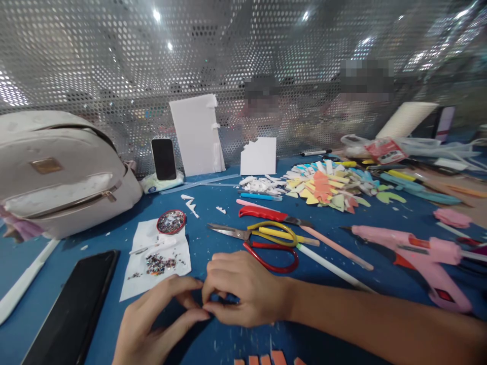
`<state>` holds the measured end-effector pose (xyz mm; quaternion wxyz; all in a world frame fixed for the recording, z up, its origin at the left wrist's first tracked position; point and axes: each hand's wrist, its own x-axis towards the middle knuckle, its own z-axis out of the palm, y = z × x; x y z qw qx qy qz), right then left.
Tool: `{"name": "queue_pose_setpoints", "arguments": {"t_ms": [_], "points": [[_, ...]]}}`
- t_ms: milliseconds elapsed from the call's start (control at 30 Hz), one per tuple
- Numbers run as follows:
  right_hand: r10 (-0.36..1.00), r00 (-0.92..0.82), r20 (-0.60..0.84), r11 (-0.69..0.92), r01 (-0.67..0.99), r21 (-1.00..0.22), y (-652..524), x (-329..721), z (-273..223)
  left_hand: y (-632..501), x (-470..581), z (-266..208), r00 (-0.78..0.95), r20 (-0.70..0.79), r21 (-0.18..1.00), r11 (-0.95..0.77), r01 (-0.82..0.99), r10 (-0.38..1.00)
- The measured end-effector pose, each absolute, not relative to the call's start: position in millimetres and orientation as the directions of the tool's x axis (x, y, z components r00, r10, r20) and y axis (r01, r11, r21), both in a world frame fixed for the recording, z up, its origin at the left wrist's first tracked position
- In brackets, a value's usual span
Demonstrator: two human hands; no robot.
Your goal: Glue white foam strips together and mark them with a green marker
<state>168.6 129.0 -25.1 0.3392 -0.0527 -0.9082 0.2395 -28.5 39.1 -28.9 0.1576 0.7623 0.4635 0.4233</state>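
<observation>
My left hand [152,319] and my right hand [247,291] meet low over the blue table, fingertips almost touching. Thumb and fingers of each are bent into a pinch. Whatever lies between the fingertips is hidden or too small to name. Just beyond my left hand is a white paper sheet [131,268] with a pile of small multicoloured bits [162,263] and a round red-rimmed dish [172,222] of similar bits. Behind my right hand lie scissors [230,231] with one yellow and one red handle. Several orange pieces [278,357] sit at the bottom edge.
A black phone [76,309] and a pale backpack [68,172] stand left. Right lies a pink glue gun [414,253]. A red-handled cutter [262,213], coloured paper scraps [323,185] and white scraps [262,184] fill the middle. A smaller phone [164,159] leans before a perforated metal screen [213,61].
</observation>
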Motion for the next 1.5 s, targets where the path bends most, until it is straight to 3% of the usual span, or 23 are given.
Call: {"name": "queue_pose_setpoints", "arguments": {"t_ms": [133, 333, 700, 800, 933, 1067, 1200, 1300, 1367, 1500], "points": [[0.249, -0.793, 0.556, 0.872, -0.067, -0.485, 129, 169, -26, 38, -28, -30, 0.218, 0.513, 0.616, -0.533, 0.58, 0.83], [0.231, -0.769, 0.596, 0.837, -0.155, -0.525, 130, 169, -26, 38, -23, -28, 0.248, 0.595, 0.498, -0.594, 0.632, 0.764], [0.294, -0.743, 0.602, 0.8, -0.153, -0.58, 129, 166, -29, 38, -19, -28, 0.323, 0.625, 0.419, -0.655, 0.629, 0.71], [0.447, -0.726, 0.523, 0.7, -0.08, -0.71, 129, 168, -24, 36, -21, -27, 0.363, 0.661, 0.372, -0.707, 0.601, 0.657], [0.716, -0.55, 0.43, 0.529, 0.025, -0.848, 133, 168, -22, 32, -18, -28, 0.497, 0.671, 0.256, -0.801, 0.541, 0.55], [0.814, -0.436, 0.383, 0.442, 0.038, -0.896, 139, 166, -25, 28, -12, -30, 0.509, 0.669, 0.205, -0.793, 0.574, 0.542], [0.809, -0.424, 0.407, 0.469, 0.048, -0.882, 137, 166, -24, 30, -7, -26, 0.563, 0.672, 0.114, -0.819, 0.563, 0.48], [0.735, -0.458, 0.501, 0.586, 0.055, -0.809, 133, 168, -21, 35, -10, -24, 0.603, 0.66, 0.06, -0.832, 0.552, 0.448], [0.646, -0.538, 0.541, 0.65, 0.015, -0.76, 132, 169, -20, 37, -14, -26, 0.558, 0.665, 0.115, -0.807, 0.58, 0.496], [0.433, -0.714, 0.551, 0.724, -0.088, -0.684, 131, 170, -21, 38, -22, -29, 0.324, 0.656, 0.347, -0.654, 0.672, 0.681]]}}
